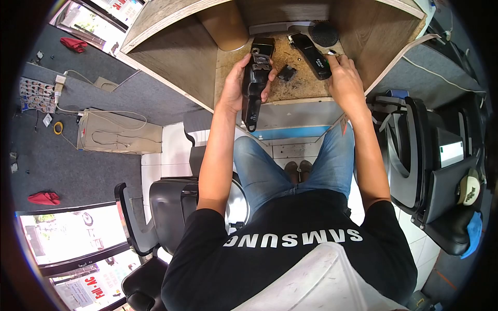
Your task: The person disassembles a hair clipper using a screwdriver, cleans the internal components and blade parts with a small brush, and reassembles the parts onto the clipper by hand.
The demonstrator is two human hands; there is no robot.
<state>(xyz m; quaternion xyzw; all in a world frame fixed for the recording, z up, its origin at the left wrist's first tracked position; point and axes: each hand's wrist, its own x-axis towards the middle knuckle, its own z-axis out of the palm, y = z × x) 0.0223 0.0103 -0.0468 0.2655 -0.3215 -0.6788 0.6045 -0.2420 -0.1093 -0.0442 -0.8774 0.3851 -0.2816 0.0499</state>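
Observation:
My left hand (237, 83) is closed around a black hair clipper (254, 88), its upper part showing exposed inner parts and its hanging loop pointing toward me. Just right of it, a small black piece (287, 73) lies on the worn wooden surface (244, 61). A second black hair clipper (311, 56) rests there at a slant, blade end away from me. Beside its lower end, my right hand (346, 83) has its fingers bent and pressed together. A small pale and green bit shows at those fingertips; what it belongs to is hidden.
A wooden cabinet (176, 65) encloses the work surface on both sides. Inside stand a brown cylinder (223, 26) and a round black mesh object (324, 33). Black salon chairs (174, 207) flank my legs. A cardboard box (119, 132) with a white cable sits at the left.

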